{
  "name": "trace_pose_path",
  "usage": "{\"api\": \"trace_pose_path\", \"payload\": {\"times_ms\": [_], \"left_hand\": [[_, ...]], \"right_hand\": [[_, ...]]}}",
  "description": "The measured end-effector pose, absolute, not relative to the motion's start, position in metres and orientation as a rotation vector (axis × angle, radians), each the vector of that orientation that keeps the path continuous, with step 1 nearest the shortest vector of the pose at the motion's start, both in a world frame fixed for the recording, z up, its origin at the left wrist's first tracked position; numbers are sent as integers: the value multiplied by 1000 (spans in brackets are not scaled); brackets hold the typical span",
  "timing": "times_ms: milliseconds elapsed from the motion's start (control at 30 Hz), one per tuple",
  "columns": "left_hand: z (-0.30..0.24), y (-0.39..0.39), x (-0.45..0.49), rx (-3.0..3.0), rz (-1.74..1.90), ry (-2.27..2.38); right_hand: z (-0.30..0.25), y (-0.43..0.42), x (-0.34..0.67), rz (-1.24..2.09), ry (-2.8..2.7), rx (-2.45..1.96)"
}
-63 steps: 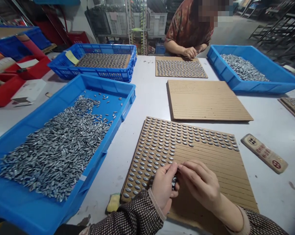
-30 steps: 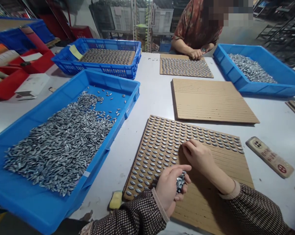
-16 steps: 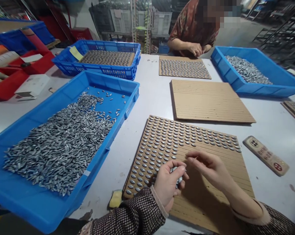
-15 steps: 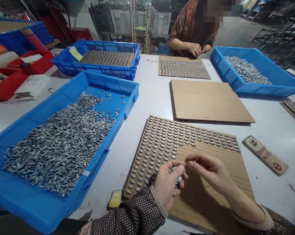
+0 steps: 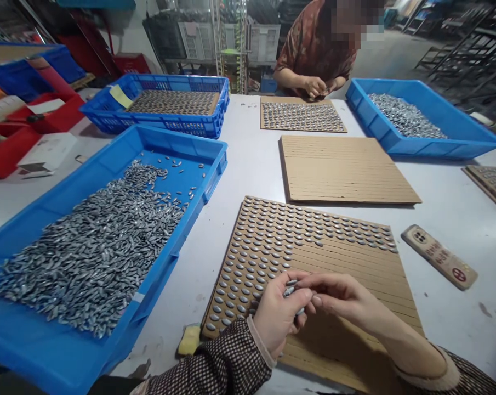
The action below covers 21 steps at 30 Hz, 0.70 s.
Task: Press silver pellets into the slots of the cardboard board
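Note:
My left hand [image 5: 274, 315] is curled around several small silver oval metal pieces [image 5: 290, 284], which show between thumb and fingers. The fingertips of my right hand [image 5: 342, 296] are pinched together against the left hand's fingers; what they hold, if anything, is hidden. Both hands are above a slotted cardboard sheet [image 5: 354, 269]. Rows of the same silver ovals [image 5: 268, 226] sit in the slots along its far and left sides, while bare slotted card shows at the middle and right.
A blue tray [image 5: 182, 140] of loose silver pieces stands at left. Beyond the sheet lies stacked slotted cardboard [image 5: 342, 170]. Opposite, a person [image 5: 313, 49] works at another filled sheet [image 5: 301, 116] beside a second blue tray [image 5: 432, 145]. A phone-shaped object [image 5: 439, 257] lies at right, a yellow sponge [image 5: 189, 340] near my left sleeve.
My right hand has moved left, its fingertips going from just apart to meeting my left hand at the silver pieces. The whole view has shifted slightly.

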<state>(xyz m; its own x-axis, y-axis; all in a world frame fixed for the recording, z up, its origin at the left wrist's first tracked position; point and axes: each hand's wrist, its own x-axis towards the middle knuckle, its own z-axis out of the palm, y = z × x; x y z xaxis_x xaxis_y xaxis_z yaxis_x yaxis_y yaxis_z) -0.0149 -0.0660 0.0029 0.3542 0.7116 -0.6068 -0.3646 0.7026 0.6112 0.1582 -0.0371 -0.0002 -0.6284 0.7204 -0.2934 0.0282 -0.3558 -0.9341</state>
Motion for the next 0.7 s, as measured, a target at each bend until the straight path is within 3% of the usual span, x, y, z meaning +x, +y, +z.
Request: {"api": "trace_pose_path", "payload": {"times_ms": [167,333,600,700], "left_hand": [[-4,-67,-14,384,699,999],[-7,-65,-14,353,666,1007],[-8,-64,-14,342,681,1004],[-7,-63,-15,287,716,1012]], "right_hand": [[-3,-38,157,1984,-1269,-1063],[-5,-43,156,1560,-1488,-1219],[7,-46,168,1215,-2016,-1146],[-5,-35,174,873,-2101,-1205]]}}
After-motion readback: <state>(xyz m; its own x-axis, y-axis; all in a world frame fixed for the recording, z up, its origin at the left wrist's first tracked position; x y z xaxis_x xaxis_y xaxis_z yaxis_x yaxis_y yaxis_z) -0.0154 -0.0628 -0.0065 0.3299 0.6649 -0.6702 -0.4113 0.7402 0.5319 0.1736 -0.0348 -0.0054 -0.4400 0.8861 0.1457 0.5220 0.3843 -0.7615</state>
